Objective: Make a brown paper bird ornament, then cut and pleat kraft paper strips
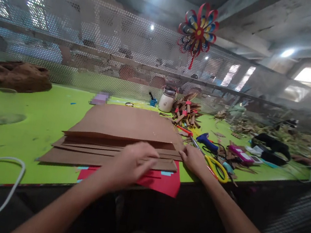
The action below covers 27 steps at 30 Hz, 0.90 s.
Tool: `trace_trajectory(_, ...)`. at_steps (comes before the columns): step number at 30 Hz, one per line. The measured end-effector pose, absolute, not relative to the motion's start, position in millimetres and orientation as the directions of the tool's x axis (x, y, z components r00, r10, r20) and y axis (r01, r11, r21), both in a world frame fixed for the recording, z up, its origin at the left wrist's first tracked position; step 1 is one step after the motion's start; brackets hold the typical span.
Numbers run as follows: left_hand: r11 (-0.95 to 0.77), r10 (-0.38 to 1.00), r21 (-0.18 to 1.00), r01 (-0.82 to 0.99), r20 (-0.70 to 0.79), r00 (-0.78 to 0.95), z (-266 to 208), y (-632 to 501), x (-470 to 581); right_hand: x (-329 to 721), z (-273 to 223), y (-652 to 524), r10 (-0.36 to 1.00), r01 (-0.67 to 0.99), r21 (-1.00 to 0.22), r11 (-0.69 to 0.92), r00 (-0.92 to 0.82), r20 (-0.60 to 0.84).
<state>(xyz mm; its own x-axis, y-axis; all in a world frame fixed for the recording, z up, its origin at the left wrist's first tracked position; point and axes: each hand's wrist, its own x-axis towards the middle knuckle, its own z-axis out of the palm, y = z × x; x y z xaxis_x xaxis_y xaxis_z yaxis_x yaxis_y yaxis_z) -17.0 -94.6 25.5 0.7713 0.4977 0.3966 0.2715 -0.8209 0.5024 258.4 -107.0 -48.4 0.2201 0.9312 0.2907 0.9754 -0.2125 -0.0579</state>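
A stack of brown kraft paper sheets [125,121], some folded, lies in front of me, its near layers gaping apart. Over its near edge hovers my left hand [132,160], slightly blurred, thumb and forefinger apart with nothing seen between them. My right hand [195,160] rests at the stack's right edge, its curled fingertips pinching the brown paper there. Red paper [170,184] with small light-blue pieces sticks out beneath the stack at the table's front edge. Yellow-handled scissors [219,170] lie just right of my right hand.
The green table [39,121] also holds a blue glue gun [207,141], a white jar [167,99], a bundle of brown rolled pieces [187,110], a black strap [271,146] and dried plant scraps. A white cable [21,174] hangs over the front-left edge. Perforated metal mesh [109,54] stands behind.
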Motion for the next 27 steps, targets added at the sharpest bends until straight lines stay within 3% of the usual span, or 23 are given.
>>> trace_trajectory(2, -0.85, 0.526, 0.284, 0.443, 0.451, 0.721, 24.0, -60.9, -12.4, 258.7, -48.4, -107.0, 0.935, 0.974, -0.053, -0.219, 0.225, 0.276)
trace_trajectory(4, -0.81, 0.561, 0.097, 0.578, 0.414, 0.717, 15.6, -34.2, -8.1, 258.4, -48.3, -106.4, 0.935, 0.972, -0.048, -0.229, 0.233, 0.268)
trace_trajectory(7, -0.768, 0.609, -0.035, 0.639, 0.269, 0.746, -2.8, -16.6, -6.9, 261.1, -49.2, -103.9, 0.933, 0.97, -0.044, -0.239, 0.242, 0.266)
trace_trajectory(9, -0.775, 0.603, -0.056, 0.63, 0.233, 0.763, -13.0, -16.6, -9.6, 266.8, -49.0, -100.3, 0.925, 0.969, -0.079, -0.235, 0.247, 0.287)
trace_trajectory(12, -0.791, 0.579, -0.062, 0.609, 0.245, 0.777, -20.6, -21.3, -14.3, 278.9, -44.2, -90.7, 0.903, 0.946, -0.231, -0.228, 0.294, 0.314)
trace_trajectory(15, -0.799, 0.575, -0.038, 0.601, 0.247, 0.78, -22.1, -22.9, -16.6, 287.0, -35.6, -76.6, 0.909, 0.919, -0.324, -0.226, 0.319, 0.27)
trace_trajectory(21, -0.789, 0.589, -0.029, 0.613, 0.249, 0.769, -26.2, -22.2, -15.3, 281.9, -31.0, -52.0, 0.954, 0.937, -0.314, -0.153, 0.223, 0.2)
trace_trajectory(27, -0.779, 0.6, -0.039, 0.626, 0.243, 0.762, -26.1, -26.1, -14.5, 282.8, -38.7, -48.4, 0.952, 0.93, -0.327, -0.167, 0.238, 0.191)
